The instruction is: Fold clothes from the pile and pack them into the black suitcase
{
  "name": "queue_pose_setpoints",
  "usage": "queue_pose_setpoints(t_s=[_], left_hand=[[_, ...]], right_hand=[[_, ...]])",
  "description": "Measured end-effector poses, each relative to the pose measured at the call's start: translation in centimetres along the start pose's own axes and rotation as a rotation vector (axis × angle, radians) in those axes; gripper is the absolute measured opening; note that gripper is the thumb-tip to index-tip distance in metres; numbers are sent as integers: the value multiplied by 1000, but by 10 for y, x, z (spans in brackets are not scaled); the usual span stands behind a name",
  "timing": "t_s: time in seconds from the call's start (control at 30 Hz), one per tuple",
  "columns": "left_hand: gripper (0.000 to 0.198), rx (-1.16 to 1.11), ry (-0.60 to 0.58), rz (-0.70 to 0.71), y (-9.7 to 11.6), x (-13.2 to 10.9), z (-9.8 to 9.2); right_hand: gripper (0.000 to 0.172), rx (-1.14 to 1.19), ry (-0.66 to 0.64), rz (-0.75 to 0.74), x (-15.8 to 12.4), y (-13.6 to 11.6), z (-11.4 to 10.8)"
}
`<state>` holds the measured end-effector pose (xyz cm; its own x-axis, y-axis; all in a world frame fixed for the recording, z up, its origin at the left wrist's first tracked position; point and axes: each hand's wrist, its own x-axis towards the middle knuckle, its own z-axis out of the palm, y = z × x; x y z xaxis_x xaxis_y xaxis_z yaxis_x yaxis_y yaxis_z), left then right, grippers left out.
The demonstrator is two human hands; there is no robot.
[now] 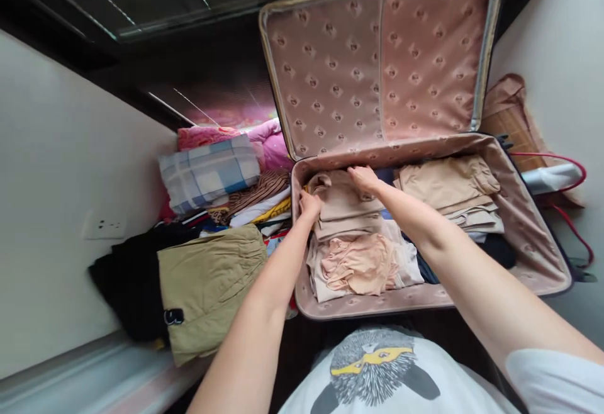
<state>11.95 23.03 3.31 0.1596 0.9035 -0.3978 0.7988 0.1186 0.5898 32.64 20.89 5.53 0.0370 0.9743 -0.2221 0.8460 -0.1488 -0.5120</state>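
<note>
An open suitcase (533, 257) with pink patterned lining lies before me, its lid (377, 61) standing upright. Both my hands rest on a stack of folded beige garments (346, 216) in its far left corner. My left hand (309, 203) grips the stack's left edge with fingers curled. My right hand (364, 178) presses on the top of the stack near the back wall, fingers bent over the cloth. A crumpled peach garment (361, 263) lies in front of the stack. A second pile of folded beige clothes (453, 187) fills the right side.
Left of the suitcase lie a folded khaki garment (210, 282), black clothing (127, 275), a blue-and-white checked bundle (210, 172) and striped and pink fabrics. A white wall with a socket (104, 225) is at the left. A red cable (573, 225) and woven mat (512, 124) sit at the right.
</note>
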Motion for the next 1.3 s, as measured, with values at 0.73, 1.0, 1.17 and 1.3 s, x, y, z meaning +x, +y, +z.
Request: queue_pose_setpoints(t_s=[0.73, 1.0, 1.17, 1.3], left_hand=[[79, 702, -262, 317, -65, -73, 59], [53, 598, -372, 691, -53, -114, 37], [28, 275, -162, 891, -82, -181, -41], [33, 259, 472, 329, -174, -213, -136]], right_hand=[[69, -111, -111, -346, 53, -46, 135], [61, -223, -2, -338, 11, -44, 161], [52, -348, -88, -305, 21, -81, 157], [36, -361, 24, -308, -18, -113, 116]])
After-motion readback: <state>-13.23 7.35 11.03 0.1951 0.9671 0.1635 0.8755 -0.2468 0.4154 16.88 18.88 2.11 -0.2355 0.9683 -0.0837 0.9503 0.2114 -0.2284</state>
